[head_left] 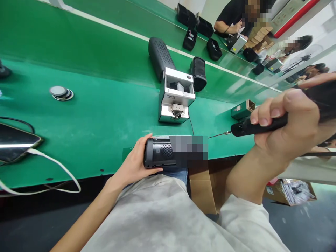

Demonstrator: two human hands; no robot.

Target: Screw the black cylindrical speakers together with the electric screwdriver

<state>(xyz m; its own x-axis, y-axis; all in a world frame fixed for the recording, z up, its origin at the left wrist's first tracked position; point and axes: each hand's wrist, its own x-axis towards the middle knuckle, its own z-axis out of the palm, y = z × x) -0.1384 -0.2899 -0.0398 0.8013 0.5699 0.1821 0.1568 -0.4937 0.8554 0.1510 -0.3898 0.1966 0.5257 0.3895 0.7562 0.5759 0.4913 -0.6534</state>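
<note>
Left grip (135, 160) clamped on black device (160, 153), right grip (291, 120) on screwdriver (245, 128); blurred lettering (171, 96), apparently capitals, on white machine (179, 99)

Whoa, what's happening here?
Someone has both hands busy at a green table. Their left hand grips a black device by the table's near edge. Their right hand holds a black screwdriver, its thin bit pointing toward the device. A blurred patch hides the device's other end, so I can't tell whether the bit touches it. A silver machine stands behind, and other people are farther off.
</note>
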